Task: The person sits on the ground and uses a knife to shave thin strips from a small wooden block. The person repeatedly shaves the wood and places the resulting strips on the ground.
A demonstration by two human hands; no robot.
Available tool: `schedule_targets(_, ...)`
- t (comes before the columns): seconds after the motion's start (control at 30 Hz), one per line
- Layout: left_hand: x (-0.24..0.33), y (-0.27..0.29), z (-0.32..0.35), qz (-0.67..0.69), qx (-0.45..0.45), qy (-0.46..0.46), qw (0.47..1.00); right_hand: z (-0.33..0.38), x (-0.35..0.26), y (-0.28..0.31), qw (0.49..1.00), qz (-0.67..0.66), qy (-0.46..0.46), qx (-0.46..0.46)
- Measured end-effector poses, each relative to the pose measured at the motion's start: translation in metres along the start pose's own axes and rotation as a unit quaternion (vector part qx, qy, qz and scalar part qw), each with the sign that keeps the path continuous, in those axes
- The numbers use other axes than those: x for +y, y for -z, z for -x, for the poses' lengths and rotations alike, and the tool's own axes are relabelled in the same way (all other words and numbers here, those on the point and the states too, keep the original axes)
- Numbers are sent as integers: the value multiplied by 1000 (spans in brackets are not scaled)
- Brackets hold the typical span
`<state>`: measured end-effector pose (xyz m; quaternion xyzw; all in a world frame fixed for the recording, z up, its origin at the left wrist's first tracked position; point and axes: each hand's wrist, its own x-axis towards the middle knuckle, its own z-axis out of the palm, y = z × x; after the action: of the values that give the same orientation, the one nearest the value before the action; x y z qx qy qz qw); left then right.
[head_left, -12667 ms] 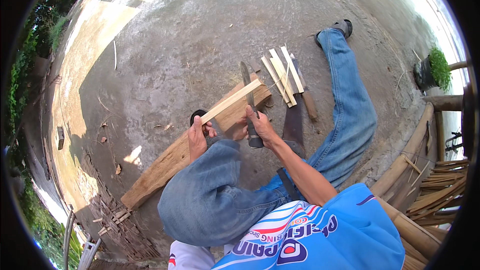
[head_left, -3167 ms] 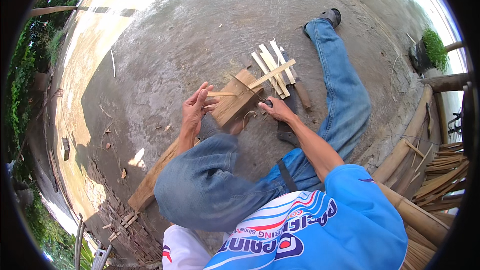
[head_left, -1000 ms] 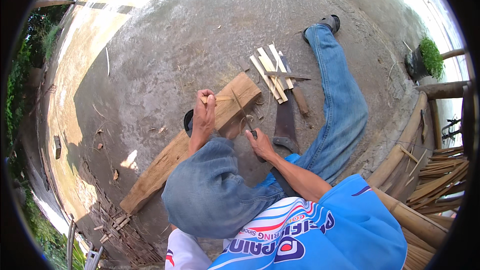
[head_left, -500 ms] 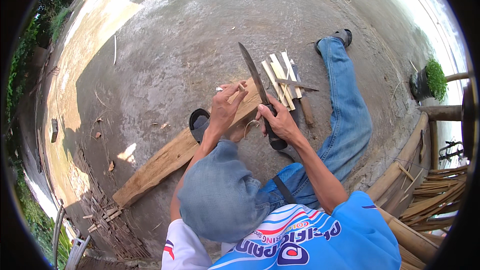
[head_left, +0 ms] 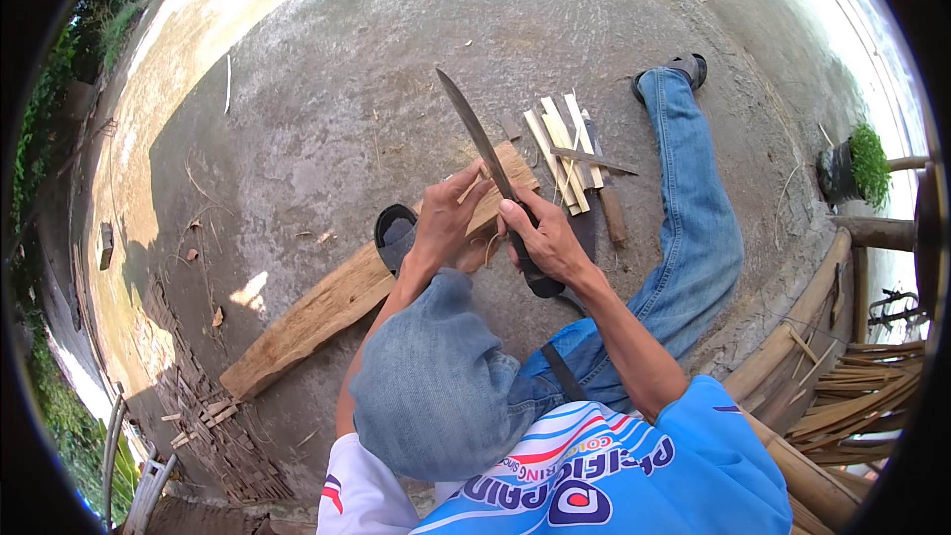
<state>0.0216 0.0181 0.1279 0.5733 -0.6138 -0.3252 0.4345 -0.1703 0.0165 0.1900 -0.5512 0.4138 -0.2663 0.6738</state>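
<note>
"Head view, looking down: what does each hand hold?"

"Right hand point(head_left: 543, 238) is wrapped around the dark handle of a long knife point(head_left: 479, 131). Its blade slants up and away, toward the far left of that grip. Left hand point(head_left: 446, 218) has thumb and fingers drawn together just beside the blade; whether they pinch a small piece or touch the steel, I cannot tell."

"Why bring them so close?"

"Probably for fine control: the left fingertips sit near the lower part of the blade, where the right hand can steer it best."

"And the thick wooden plank point(head_left: 307, 327)?"

"It lies on the concrete floor point(head_left: 327, 89), passing beneath the hands and running toward the near left. I'd judge it serves as a support, with the sandalled foot point(head_left: 396, 233) beside it perhaps steadying it."

"What sits right of the hands?"

"Pale wooden strips point(head_left: 557, 139) lie loosely bunched beyond the right hand, presumably kept within easy reach. A thin dark blade point(head_left: 594, 160) rests across them, and a brown wooden handle point(head_left: 614, 218) lies nearer."

"Any writing?"

"Only on the blue-and-white shirt point(head_left: 584, 466), nearest the camera: bold dark lettering, smaller red letters, and a rounded emblem. The knife shows no label I can make out."
</note>
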Motion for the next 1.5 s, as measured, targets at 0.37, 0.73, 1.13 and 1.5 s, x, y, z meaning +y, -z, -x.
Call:
schedule_targets(0.37, 2, 2, 0, -1, -20, 51, 998, -1, 2, -3, 1000, -16, -5, 7)
schedule_targets(0.73, 7, 3, -1, 7, -15, 44, 999, -3, 3, -3, 1000, -17, 1, 1)
schedule_targets(1.13, 8, 6, -2, -61, -17, 22, 998, 1, -10, -8, 998, 61, -9, -8)
schedule_targets(1.5, 5, 5, 0, -33, -3, 21, 999, 1, -13, -10, 996, 87, 5, 1)
